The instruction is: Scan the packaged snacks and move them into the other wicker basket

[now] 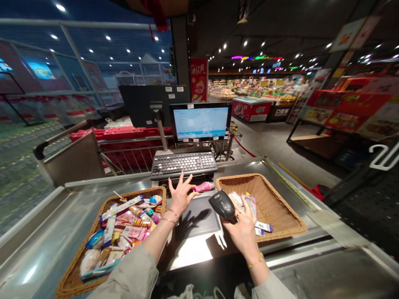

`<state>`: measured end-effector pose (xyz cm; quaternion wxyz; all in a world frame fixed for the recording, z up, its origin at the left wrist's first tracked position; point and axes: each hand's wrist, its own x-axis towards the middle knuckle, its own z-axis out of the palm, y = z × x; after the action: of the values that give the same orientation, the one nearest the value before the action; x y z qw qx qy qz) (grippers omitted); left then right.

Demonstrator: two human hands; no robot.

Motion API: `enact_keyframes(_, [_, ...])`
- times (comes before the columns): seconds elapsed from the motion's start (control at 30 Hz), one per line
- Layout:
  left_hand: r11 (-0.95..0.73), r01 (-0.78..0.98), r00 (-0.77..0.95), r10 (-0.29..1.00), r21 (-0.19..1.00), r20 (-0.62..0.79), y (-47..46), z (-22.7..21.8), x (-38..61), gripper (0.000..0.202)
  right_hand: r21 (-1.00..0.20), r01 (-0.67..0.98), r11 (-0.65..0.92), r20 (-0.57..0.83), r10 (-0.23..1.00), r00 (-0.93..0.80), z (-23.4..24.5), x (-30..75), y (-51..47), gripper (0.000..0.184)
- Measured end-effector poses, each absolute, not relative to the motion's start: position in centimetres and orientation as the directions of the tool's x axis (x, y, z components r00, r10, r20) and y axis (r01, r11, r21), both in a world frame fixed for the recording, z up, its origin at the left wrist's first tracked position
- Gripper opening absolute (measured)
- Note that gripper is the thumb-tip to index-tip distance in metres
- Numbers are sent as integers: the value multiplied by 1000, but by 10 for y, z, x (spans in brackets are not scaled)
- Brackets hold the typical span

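My left hand (pixel 180 195) is over the counter in front of the keyboard. Its thumb and index finger pinch one end of a small pink bottle-shaped item (pixel 204 187), while its other fingers spread upward. In my right hand (pixel 244 226) is a black handheld barcode scanner (pixel 222 204), its head pointing left toward the middle. A wicker basket (pixel 164 199) on the left is full of small packaged sweets and toys. Another wicker basket (pixel 280 207), partly behind my right hand, holds a few small packages, including a white-and-blue one (pixel 263 226).
A keyboard (pixel 183 163) lies below a lit monitor (pixel 202 122) at the back of the metal counter. A grey panel (pixel 199 216) lies between the baskets. Behind are a second screen (pixel 140 106), shopping carts and a red freezer (pixel 252 110).
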<state>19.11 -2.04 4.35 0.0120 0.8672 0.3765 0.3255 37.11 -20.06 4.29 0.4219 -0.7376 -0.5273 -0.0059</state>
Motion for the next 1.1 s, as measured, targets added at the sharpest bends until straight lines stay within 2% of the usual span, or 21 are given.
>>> enact_keyframes(0.23, [-756, 609, 538, 615, 240, 576, -24, 44, 213, 13, -629, 765, -135, 446, 743, 499, 43, 384, -210, 39])
enact_keyframes(0.37, [-782, 585, 568, 585, 216, 579, -25, 42, 226, 19, -630, 764, -135, 473, 714, 516, 43, 390, -215, 34])
enact_keyframes(0.5, [-801, 557, 593, 569, 221, 570, -29, 42, 240, 21, -650, 732, -204, 458, 664, 591, 40, 398, -221, 39])
enact_keyframes(0.7, [-835, 494, 627, 535, 242, 567, -36, 40, 259, 21, -668, 713, -215, 470, 620, 628, 38, 412, -230, 32])
enact_keyframes(1.1, [-885, 414, 708, 460, 212, 536, -47, 35, 294, 22, -666, 693, -278, 493, 533, 688, 39, 429, -248, 26])
